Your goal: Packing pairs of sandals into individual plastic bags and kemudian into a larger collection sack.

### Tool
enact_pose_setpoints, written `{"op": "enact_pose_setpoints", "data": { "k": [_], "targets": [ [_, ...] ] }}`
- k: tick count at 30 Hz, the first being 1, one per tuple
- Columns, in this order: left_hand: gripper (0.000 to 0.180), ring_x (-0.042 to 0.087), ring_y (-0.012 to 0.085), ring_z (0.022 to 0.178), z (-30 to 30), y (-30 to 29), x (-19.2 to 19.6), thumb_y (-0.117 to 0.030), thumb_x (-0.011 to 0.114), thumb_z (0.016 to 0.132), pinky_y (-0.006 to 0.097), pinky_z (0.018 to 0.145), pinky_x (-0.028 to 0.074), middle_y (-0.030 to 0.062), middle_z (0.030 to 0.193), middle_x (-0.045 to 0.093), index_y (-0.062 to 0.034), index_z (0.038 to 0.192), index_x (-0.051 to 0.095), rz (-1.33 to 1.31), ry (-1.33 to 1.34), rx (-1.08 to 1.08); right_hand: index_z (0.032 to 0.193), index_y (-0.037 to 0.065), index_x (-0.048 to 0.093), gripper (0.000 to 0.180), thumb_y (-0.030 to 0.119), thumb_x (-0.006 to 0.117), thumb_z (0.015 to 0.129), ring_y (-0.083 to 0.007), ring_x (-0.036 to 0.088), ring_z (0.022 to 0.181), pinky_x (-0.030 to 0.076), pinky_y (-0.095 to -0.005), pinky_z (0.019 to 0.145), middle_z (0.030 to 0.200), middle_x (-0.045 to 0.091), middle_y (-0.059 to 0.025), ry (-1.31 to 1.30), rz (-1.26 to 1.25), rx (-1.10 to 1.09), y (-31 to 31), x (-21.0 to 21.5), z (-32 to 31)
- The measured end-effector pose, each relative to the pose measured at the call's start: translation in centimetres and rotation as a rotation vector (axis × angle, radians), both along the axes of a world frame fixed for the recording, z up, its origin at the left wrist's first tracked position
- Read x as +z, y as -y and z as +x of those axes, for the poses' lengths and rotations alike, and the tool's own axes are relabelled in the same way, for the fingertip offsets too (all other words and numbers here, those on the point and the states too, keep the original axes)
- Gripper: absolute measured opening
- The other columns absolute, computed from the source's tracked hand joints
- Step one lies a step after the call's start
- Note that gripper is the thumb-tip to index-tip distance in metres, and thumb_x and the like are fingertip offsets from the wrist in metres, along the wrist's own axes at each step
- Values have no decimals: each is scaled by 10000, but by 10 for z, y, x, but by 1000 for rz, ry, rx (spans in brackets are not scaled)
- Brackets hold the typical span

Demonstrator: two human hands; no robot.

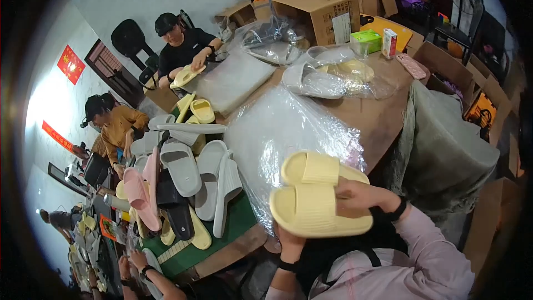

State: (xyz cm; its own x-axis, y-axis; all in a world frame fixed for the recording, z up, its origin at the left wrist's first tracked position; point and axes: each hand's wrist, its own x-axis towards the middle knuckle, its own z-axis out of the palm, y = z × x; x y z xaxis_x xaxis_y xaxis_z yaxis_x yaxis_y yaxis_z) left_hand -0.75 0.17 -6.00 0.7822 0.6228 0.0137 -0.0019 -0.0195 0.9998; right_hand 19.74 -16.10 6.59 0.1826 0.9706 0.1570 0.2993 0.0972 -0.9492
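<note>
A pair of pale yellow slippers (311, 205) lies side by side in front of me, ribbed straps facing up. My right hand (358, 194) is closed on them at their open heel end, fingers by the straps. Partly under the nearer slipper is my left hand (291, 244), its fingers hidden by the sole. Just beyond the slippers, a stack of clear plastic bags (277, 133) spreads over the table, shiny and wrinkled.
Left of the bags, grey slippers (182, 169), a black slipper (179, 216) and pink ones (140, 197) pile on a green mat (236, 228). Bagged grey slippers (313, 80), a cardboard box (319, 14) and a covered stool-like shape (449, 144) stand around. Co-workers handle slippers at left.
</note>
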Motion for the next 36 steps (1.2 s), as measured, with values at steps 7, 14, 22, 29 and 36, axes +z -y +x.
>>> {"op": "enact_pose_setpoints", "data": {
  "k": [7,14,22,29,36],
  "targets": [
    [477,468,399,1165,15,-12,52,-246,619,797,477,960,363,191,1254,515,-92,1246,564,1008,-288,-34,1261,-23,558,393,171,613,923,-269,447,1255,336,-348,1053,1339,503,-177,-155,-82,492,59,16,-5],
    [573,419,409,1243,23,-19,32,-230,618,848,488,1007,317,248,1292,505,-81,1377,457,936,-396,-59,1202,-30,582,373,209,628,920,-313,442,1223,322,-379,1042,1263,511,-212,-72,-18,589,57,17,-12],
    [85,583,307,762,26,-11,64,-100,651,789,399,642,453,113,773,588,-47,831,599,1053,-261,-51,1176,-26,583,369,242,623,925,-335,456,1181,343,-397,1002,1207,521,-225,-57,34,668,53,8,-20],
    [123,632,291,817,32,-9,78,-114,640,864,352,724,498,143,851,651,6,889,639,463,-290,-38,1179,-30,580,381,255,620,930,-330,452,1183,339,-402,1001,1197,517,-237,-90,-8,709,53,9,-20],
    [52,615,301,836,40,-10,95,-41,667,822,379,754,486,127,844,652,-14,863,653,816,-25,215,1170,-39,578,376,242,629,926,-336,445,1186,333,-403,1011,1198,516,-228,-104,83,665,53,5,-25]
  ]
}}
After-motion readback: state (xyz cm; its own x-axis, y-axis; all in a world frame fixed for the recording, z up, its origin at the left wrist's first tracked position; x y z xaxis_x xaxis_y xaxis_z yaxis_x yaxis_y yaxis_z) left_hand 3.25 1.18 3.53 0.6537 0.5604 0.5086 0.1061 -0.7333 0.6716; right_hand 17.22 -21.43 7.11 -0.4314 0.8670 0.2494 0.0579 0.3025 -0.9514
